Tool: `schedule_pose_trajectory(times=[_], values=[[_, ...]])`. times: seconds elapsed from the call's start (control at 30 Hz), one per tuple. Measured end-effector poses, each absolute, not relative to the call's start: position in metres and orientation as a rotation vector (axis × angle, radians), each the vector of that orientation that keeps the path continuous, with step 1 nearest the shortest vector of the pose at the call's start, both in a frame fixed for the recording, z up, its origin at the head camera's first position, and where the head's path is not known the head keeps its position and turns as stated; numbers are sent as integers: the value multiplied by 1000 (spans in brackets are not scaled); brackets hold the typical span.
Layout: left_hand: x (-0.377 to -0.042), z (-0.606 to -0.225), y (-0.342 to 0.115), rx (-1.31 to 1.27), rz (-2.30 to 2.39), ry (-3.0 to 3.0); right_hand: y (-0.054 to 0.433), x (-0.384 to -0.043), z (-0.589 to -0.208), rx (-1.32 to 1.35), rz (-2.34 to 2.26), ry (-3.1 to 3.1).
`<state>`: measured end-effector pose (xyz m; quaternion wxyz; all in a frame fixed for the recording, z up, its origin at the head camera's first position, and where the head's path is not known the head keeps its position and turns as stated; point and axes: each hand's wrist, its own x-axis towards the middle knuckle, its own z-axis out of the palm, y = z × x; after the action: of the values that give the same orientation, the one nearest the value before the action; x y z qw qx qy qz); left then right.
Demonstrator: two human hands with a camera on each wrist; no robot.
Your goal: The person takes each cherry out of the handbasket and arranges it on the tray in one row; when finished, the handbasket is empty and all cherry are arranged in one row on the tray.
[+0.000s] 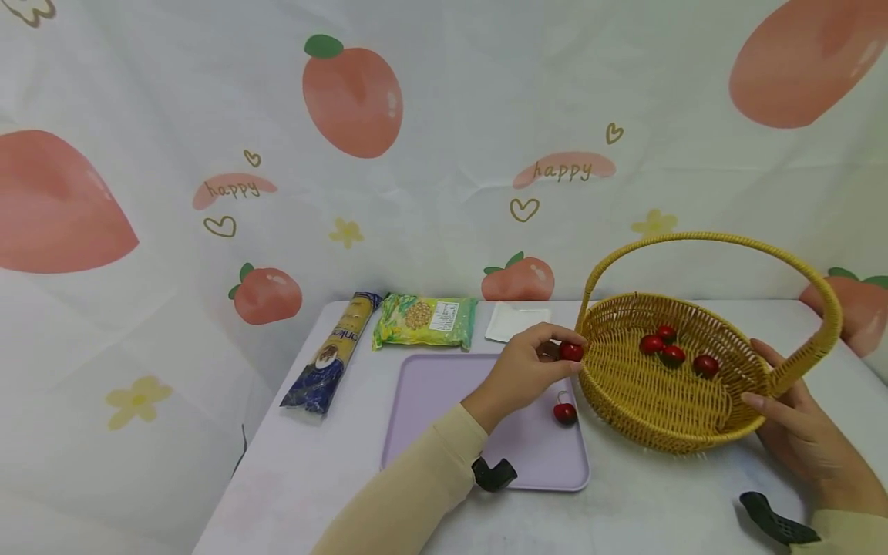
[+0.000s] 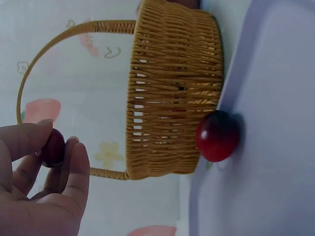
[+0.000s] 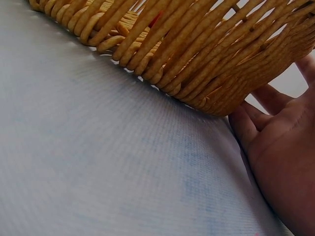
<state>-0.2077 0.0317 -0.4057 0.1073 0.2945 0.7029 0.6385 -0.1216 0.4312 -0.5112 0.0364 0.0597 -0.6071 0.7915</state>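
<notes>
The person's left hand has a dark red cherry pinched between thumb and fingers, held up just beside the left rim of a yellow woven basket. Over on the other side, the right hand grasps the basket near the foot of its tall arched handle, thumb at the rim and the other fingers against the outside of the wall.

Inside the basket lie 4 loose cherries, 3 of them bunched towards the back and 1 a little apart to the right. There's 1 stray cherry on the lilac tray, close to its right edge, a stem looping up from it.

Behind the tray I can see a green packet and a small white dish, and off to the left a long blue and yellow packet lies slantwise. All of it sits on a white counter in front of a pale cloth printed with pinkish fruit, hearts and the word "happy". Both sleeves are beige, with 1 black curved piece showing beside each wrist.
</notes>
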Motion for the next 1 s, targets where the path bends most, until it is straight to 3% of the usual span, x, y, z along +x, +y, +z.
schedule_pose_trajectory(times=[1.0], values=[[-208,-470,-11,569,1855,2069,433,-124,-510,274,2424,-1836]])
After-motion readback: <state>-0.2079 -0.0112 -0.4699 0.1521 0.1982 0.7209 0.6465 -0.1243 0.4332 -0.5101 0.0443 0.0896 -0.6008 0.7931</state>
